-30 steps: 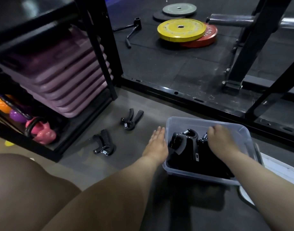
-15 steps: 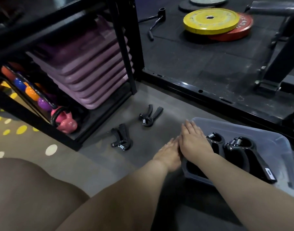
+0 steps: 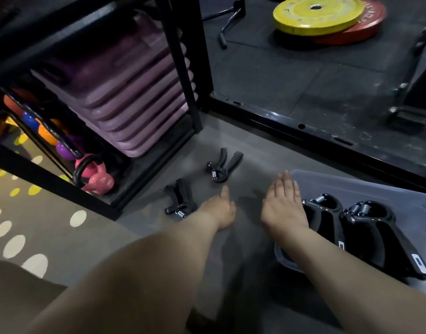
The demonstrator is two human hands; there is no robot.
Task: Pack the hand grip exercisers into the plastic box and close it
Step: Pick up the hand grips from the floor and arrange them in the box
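Two exercisers lie loose on the floor: the near exerciser (image 3: 180,202) just beside the left hand (image 3: 219,210), the far exerciser (image 3: 222,166) a little beyond it, close to the rack (image 3: 183,68). At least two more, the packed exercisers (image 3: 327,213), stand inside the box (image 3: 351,185). The left hand holds nothing, with one finger straight out toward the loose pair. The right hand (image 3: 283,203) is flat and empty, fingers straight and together, over the box's near-left corner. A hasty grab by one handle is the likeliest slip, since the sprung arms could pivot and the exerciser drop, or a nudge could send it under the rack's bottom shelf. The right forearm crosses the box's wall, so leaning on it might tip or drag the box. One packed handle seems to reach over the near rim at lower right, and if it sits there, or the last two are piled on top, the lid may not seat. Most of the left hand's fingers are foreshortened behind its back, so their curl is hard to read. The box's right side runs out of frame, its near wall is behind the forearm, and the free room inside cannot be judged. No lid shows anywhere. The picture is dim and a little smeared around the hands.
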